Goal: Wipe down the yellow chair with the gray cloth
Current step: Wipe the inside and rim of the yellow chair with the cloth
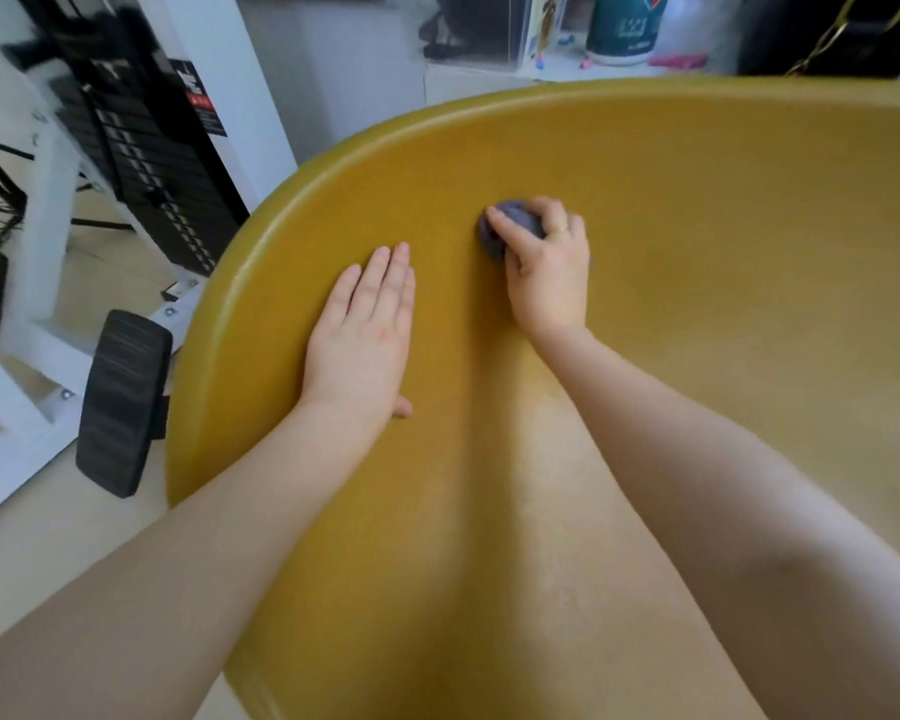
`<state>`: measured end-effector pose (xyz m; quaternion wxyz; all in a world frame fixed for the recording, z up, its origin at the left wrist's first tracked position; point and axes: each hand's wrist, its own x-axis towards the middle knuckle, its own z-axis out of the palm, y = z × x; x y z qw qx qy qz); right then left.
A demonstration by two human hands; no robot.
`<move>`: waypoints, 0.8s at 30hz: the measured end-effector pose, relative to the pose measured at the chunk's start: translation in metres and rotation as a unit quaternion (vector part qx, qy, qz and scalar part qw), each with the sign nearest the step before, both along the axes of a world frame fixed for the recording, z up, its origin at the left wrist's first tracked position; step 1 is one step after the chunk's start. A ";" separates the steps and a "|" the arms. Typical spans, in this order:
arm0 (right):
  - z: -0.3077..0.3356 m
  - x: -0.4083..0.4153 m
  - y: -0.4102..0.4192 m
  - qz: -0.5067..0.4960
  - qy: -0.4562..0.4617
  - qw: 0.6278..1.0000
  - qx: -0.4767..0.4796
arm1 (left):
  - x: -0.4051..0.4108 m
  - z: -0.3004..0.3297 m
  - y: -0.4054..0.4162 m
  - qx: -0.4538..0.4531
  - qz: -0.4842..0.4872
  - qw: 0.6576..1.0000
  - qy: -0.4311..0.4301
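Head view, looking straight down: the yellow chair (697, 304) fills most of the frame, and both hands are on it. Left hand (365, 330), centre-left, lies flat, fingers straight and close together, palm pressed to the seat near the curved rim. Right hand (546, 272), just above centre, has its fingers curled over the bunched cloth (505, 226), gripping it against the chair. A ring (559, 230) shows on one finger. Black weight stack (141, 163) at upper left.

Both bare arms reach forward, the left hand (365, 330) lying flat with fingers straight and together, the right hand (546, 267) curled tight.
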<state>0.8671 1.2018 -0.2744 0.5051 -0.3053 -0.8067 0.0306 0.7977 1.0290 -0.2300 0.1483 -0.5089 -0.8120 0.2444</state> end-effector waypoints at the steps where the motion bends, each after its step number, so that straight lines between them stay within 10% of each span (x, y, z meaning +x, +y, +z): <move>1: 0.012 0.003 0.017 -0.024 0.007 0.999 0.026 | 0.000 -0.002 0.003 -0.003 -0.008 1.000 -0.005; 7: 0.003 0.018 0.048 -0.034 -0.019 0.990 0.137 | 0.014 -0.026 0.028 0.008 -0.055 0.998 -0.043; 13: -0.126 0.091 -0.040 0.123 -0.145 0.982 -0.005 | 0.024 -0.043 0.037 0.025 -0.040 0.996 -0.074; 17: -0.103 0.127 -0.039 0.183 -0.243 0.953 0.013 | 0.039 -0.044 0.045 0.012 -0.065 0.993 -0.095; 24: 0.021 0.137 0.080 -0.075 -0.094 0.988 0.101 | 0.064 -0.062 0.069 -0.022 -0.115 0.985 -0.129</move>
